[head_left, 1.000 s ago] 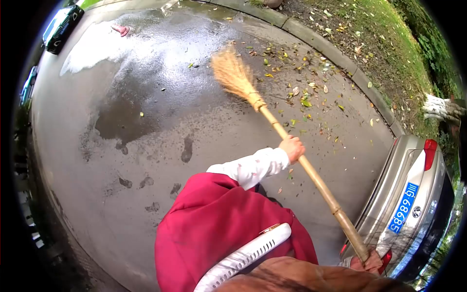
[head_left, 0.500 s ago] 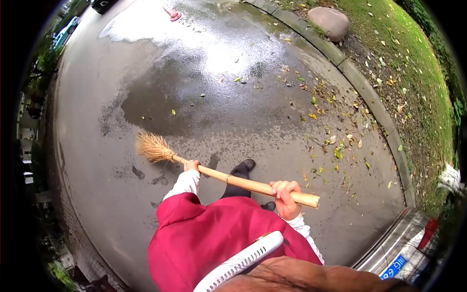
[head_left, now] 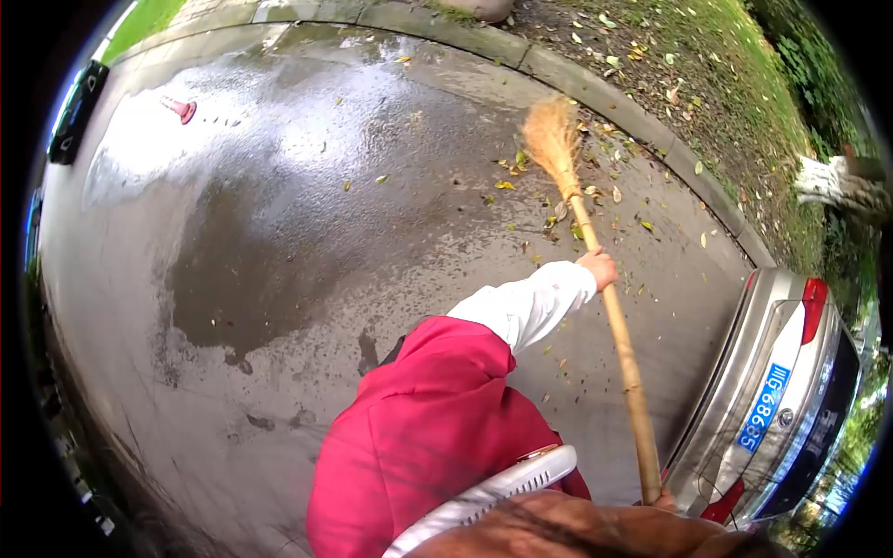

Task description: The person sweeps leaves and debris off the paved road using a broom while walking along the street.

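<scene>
My left hand (head_left: 600,268) is wrapped round the bamboo handle of a straw broom (head_left: 621,344), partway down from its bristles. The arm in its white sleeve reaches out to the right. At the handle's near end a little of my right hand (head_left: 666,499) shows against the pole; the rest is hidden. The broom's bristle head (head_left: 553,139) is out ahead, over the pavement by the kerb. Yellow and green fallen leaves (head_left: 507,184) lie scattered beside and below the bristles.
A silver car (head_left: 735,372) stands close on the right, near the handle's end. The stone kerb (head_left: 595,88) curves along a leafy verge. Wet pavement (head_left: 251,251) spreads to the left, with a red cone (head_left: 179,110) lying farther off and a dark car (head_left: 78,112) beyond.
The broom has swung from the left side to the right, its bristles now by the kerb leaves. Both hands have moved with it. My view has turned right, showing more of the silver car.
</scene>
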### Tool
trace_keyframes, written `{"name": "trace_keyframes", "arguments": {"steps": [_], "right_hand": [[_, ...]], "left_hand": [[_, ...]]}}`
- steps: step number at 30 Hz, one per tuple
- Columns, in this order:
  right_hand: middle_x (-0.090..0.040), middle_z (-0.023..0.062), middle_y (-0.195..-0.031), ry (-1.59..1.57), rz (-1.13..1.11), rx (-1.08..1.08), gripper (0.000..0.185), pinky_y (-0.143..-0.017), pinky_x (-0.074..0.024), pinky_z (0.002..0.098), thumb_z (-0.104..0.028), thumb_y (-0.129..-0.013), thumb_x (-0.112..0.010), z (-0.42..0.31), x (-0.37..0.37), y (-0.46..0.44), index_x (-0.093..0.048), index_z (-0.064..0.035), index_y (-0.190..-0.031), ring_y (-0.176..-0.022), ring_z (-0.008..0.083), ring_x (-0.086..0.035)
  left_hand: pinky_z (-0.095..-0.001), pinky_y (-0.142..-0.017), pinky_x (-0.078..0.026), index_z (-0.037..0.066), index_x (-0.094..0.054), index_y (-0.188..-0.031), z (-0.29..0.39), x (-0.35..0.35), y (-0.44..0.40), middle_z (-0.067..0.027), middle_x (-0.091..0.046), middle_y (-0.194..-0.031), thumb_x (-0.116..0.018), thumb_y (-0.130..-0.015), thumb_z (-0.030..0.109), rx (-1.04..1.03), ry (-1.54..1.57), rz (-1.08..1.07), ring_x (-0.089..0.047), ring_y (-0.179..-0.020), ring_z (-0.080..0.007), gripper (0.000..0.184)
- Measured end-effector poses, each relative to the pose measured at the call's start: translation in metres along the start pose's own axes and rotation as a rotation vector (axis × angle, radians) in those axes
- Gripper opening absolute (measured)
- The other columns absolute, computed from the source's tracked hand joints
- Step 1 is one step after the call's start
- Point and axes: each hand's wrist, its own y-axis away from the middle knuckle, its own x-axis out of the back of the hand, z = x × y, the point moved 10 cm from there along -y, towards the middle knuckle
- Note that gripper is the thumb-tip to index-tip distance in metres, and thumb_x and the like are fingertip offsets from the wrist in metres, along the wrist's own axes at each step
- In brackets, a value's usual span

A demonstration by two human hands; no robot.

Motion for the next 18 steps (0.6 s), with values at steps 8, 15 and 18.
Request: {"name": "trace_keyframes", "arguments": {"steps": [8, 15, 18], "right_hand": [[-0.029, -0.0044, -0.056, -0.544, 0.332, -0.126, 0.027, -0.076, -0.0336, 0.0312, -0.016, -0.080, -0.054, 0.110, 0.078, -0.062, -0.033, -0.0164, -0.064, -0.057, 0.0093, -0.033], [-0.046, 0.0042, -0.067, -0.867, -0.219, -0.465, 0.020, -0.083, -0.0379, 0.0417, 0.002, -0.079, -0.052, 0.237, -0.248, -0.118, -0.036, -0.0095, -0.074, -0.070, 0.0183, -0.047], [-0.046, 0.0036, -0.067, -0.760, -0.145, -0.471, 0.018, -0.083, -0.0403, 0.0438, 0.003, -0.081, -0.049, 0.262, -0.273, -0.134, -0.037, -0.0088, -0.074, -0.069, 0.0176, -0.048]], "left_hand": [[-0.0357, -0.073, -0.047, 0.016, -0.057, -0.063, -0.025, 0.091, 0.010, 0.0000, -0.055, -0.067, -0.066, -0.055, 0.014, 0.059, -0.178, 0.071, -0.055, -0.075, -0.0209, 0.012], [-0.0422, -0.079, -0.045, 0.019, -0.061, -0.079, -0.343, 0.116, 0.196, -0.0044, -0.059, -0.084, -0.074, -0.051, 0.020, 0.577, -0.335, -0.322, -0.055, -0.090, -0.0267, 0.031], [-0.0403, -0.082, -0.045, 0.020, -0.063, -0.073, -0.405, 0.087, 0.211, -0.0035, -0.061, -0.082, -0.076, -0.048, 0.021, 0.580, -0.305, -0.390, -0.057, -0.090, -0.0248, 0.028]]}}
